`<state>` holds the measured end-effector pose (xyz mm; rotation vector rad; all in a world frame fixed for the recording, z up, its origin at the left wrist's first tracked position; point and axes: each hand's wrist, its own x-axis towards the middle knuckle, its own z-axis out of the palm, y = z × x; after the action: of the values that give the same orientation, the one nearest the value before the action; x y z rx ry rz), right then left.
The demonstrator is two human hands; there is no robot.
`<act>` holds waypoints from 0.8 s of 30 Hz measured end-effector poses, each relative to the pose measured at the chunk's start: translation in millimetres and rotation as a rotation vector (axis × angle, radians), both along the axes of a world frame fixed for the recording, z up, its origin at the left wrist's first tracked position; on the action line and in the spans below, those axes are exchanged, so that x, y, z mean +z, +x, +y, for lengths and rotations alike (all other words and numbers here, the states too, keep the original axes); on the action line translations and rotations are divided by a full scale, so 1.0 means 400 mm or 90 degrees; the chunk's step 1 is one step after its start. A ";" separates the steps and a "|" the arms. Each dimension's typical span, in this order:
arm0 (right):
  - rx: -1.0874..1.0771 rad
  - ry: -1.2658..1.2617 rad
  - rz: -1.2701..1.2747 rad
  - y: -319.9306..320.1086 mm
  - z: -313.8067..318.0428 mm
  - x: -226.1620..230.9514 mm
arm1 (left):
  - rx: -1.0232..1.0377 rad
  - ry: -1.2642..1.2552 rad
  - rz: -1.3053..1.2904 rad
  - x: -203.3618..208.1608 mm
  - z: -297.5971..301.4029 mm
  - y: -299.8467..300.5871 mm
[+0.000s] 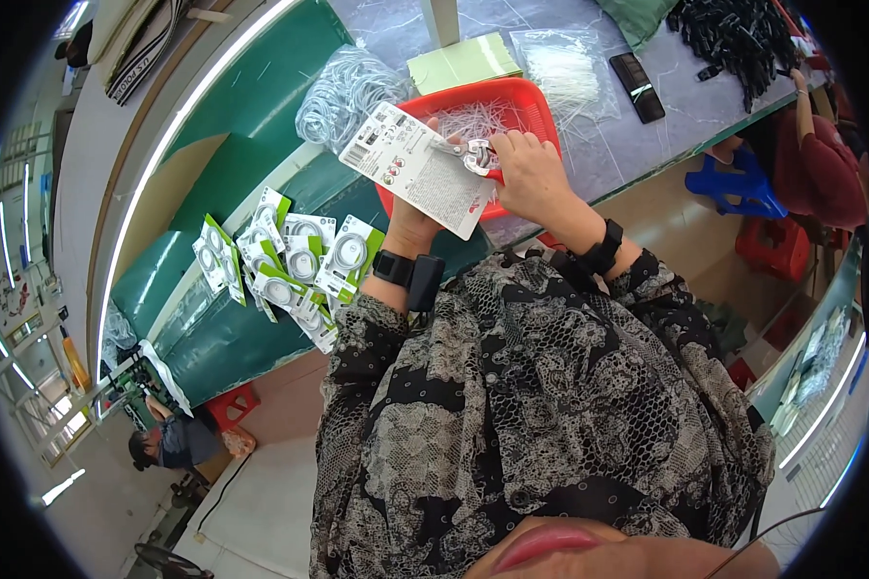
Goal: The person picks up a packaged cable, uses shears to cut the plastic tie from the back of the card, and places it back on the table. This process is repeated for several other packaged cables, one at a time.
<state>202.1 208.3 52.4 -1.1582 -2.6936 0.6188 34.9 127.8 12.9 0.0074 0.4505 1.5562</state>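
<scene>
My left hand (413,224) holds a white printed blister card (407,172) from behind, its back side facing up. The card hides most of that hand's fingers. My right hand (538,178) is closed around red-handled cutting pliers (477,156), whose metal jaws lie over the card's upper right part. Whether the jaws grip anything is too small to tell. Beneath both hands sits a red plastic basket (548,114) with thin clear-white plastic strips (473,120) in it, probably cable ties.
Several carded white cables (302,253) lie piled on the green surface at left. Around the basket are bundled grey-white cables (350,96), a pale green stack (463,64), a bag of white strips (568,72) and a phone (637,87). Black connectors (739,43) lie far right, near another person.
</scene>
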 end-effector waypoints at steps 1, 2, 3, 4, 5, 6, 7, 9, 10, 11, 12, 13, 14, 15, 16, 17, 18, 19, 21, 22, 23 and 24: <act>0.013 -0.006 -0.005 0.006 0.000 -0.015 | -0.002 0.006 0.004 -0.009 -0.001 0.006; 0.026 -0.013 -0.010 0.012 -0.002 -0.030 | -0.003 0.011 0.008 -0.017 -0.005 0.011; 0.040 -0.020 -0.015 0.018 -0.004 -0.039 | -0.005 0.009 0.005 -0.027 -0.009 0.015; 0.037 -0.023 -0.018 0.024 -0.005 -0.050 | -0.017 -0.031 0.043 -0.040 -0.012 0.017; 0.045 -0.087 -0.038 0.030 -0.006 -0.059 | -0.030 -0.071 0.080 -0.055 -0.014 0.019; 0.052 -0.153 -0.057 0.036 -0.007 -0.067 | -0.042 -0.112 0.117 -0.072 -0.018 0.021; 0.058 -0.219 -0.077 0.043 -0.009 -0.074 | -0.045 -0.116 0.114 -0.093 -0.028 0.022; 0.064 -0.261 -0.125 0.057 -0.006 -0.093 | -0.097 -0.130 0.127 -0.133 -0.049 0.018; 0.072 -0.298 -0.169 0.064 -0.003 -0.103 | -0.122 -0.137 0.134 -0.149 -0.057 0.017; 0.081 -0.335 -0.213 0.069 -0.003 -0.111 | -0.124 -0.141 0.131 -0.164 -0.065 0.016; 0.080 -0.340 -0.215 0.076 -0.004 -0.117 | -0.127 -0.136 0.146 -0.170 -0.070 0.019; 0.076 -0.322 -0.157 0.081 -0.006 -0.123 | -0.130 -0.132 0.161 -0.176 -0.075 0.021; 0.073 -0.304 -0.099 0.085 -0.008 -0.127 | -0.131 -0.127 0.177 -0.181 -0.079 0.023; 0.070 -0.285 -0.041 0.087 -0.010 -0.132 | -0.130 -0.131 0.175 -0.187 -0.082 0.028; 0.072 -0.289 -0.042 0.083 -0.012 -0.137 | -0.131 -0.139 0.170 -0.192 -0.083 0.034; 0.082 -0.255 -0.003 0.072 -0.009 -0.141 | -0.133 -0.145 0.167 -0.187 -0.075 0.039; 0.092 -0.220 0.035 0.061 -0.008 -0.143 | -0.134 -0.150 0.163 -0.180 -0.070 0.045; 0.102 -0.185 0.073 0.054 -0.007 -0.144 | -0.134 -0.151 0.164 -0.172 -0.069 0.050; 0.106 -0.188 0.052 0.050 -0.006 -0.140 | -0.133 -0.154 0.167 -0.153 -0.071 0.063; 0.114 -0.191 0.030 0.046 -0.005 -0.136 | -0.129 -0.156 0.169 -0.147 -0.074 0.064; 0.121 -0.193 0.008 0.043 -0.004 -0.130 | -0.127 -0.156 0.170 -0.150 -0.077 0.062; 0.123 -0.193 0.008 0.041 -0.004 -0.124 | -0.138 -0.146 0.170 -0.156 -0.080 0.058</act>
<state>218.4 206.7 2.8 -0.9525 -2.7897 1.0910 58.0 95.9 -49.5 0.0858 0.8109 1.2886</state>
